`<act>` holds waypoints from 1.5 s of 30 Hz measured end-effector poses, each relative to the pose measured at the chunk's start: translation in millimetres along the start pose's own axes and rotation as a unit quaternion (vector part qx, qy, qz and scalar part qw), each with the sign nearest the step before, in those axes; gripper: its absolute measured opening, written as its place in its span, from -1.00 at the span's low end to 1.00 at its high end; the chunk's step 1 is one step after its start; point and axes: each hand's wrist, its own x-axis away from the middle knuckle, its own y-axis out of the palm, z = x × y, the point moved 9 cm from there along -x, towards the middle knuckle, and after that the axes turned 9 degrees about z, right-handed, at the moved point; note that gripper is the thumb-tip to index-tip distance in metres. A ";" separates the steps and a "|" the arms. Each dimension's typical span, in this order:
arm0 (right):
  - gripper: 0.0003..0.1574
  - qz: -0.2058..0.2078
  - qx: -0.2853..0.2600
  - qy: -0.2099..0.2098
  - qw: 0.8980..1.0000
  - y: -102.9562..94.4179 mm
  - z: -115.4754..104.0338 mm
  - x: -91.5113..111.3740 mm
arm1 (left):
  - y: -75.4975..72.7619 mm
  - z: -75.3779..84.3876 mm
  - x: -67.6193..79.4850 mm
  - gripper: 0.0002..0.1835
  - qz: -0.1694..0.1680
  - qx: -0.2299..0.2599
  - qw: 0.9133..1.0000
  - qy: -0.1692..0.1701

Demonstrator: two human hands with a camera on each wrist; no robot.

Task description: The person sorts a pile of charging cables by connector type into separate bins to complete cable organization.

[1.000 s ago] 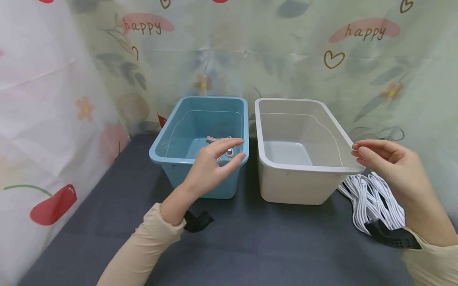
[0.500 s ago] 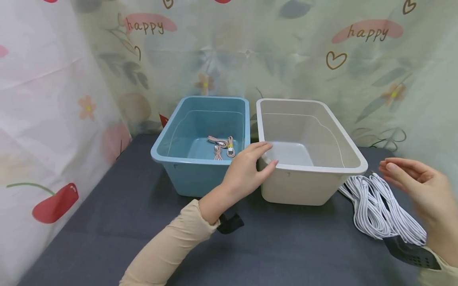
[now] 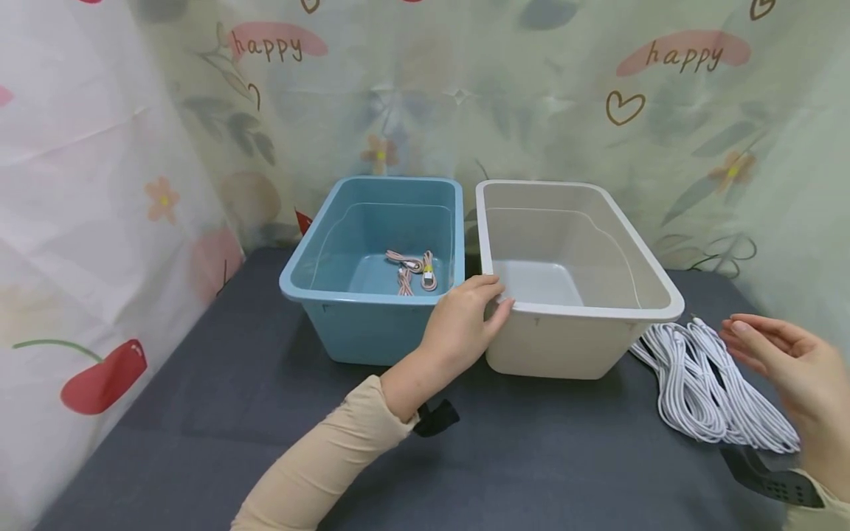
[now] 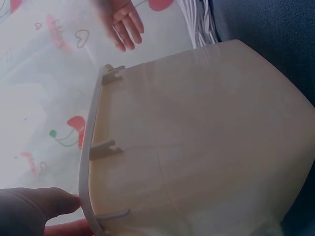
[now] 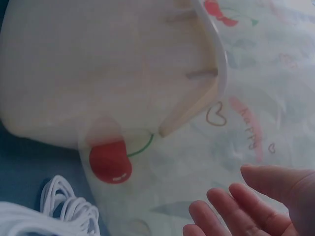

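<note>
Beige bin [image 3: 558,345] is gripped by left hand [image 3: 458,323]; right hand [image 3: 797,365] hovers, relaxed.

A pale, lightly creased cloth [image 3: 438,118] hangs across the back, greenish in tone, and meets a whiter cloth [image 3: 80,251] along the left side. The back cloth carries the word "happy" [image 3: 268,48] twice on pink patches, brown heart outlines [image 3: 626,108], orange flowers [image 3: 379,153] and grey-blue leaves [image 3: 249,131]. A large red cherry [image 3: 102,377] is printed low on the left cloth. The table [image 3: 166,450] has a plain dark grey surface. Soft light falls over everything.
</note>
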 end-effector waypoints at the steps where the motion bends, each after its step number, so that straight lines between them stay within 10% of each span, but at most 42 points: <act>1: -0.74 -0.003 0.004 0.003 1.000 -2.2 2.4 -0.5 | -0.4 0.4 0.1 -0.70 0.005 -0.002 1.000 0.003; 7: -0.76 -0.013 0.170 0.028 0.985 -19.8 29.8 -5.0 | -1.4 -1.5 1.0 -0.70 0.012 0.018 1.000 0.000; 14: -0.47 -0.074 0.404 0.071 0.909 -35.8 74.5 -12.3 | -1.5 -3.3 1.3 -0.70 0.023 0.033 0.999 0.001; 25: -0.19 -0.158 0.502 0.097 0.844 -26.6 84.6 4.6 | -0.9 -2.3 1.9 -0.70 0.032 0.031 0.999 0.014; 45: -0.17 -0.115 0.515 0.108 0.842 -32.7 86.2 -0.8 | -0.3 -3.1 2.8 -0.71 0.036 0.031 0.999 0.020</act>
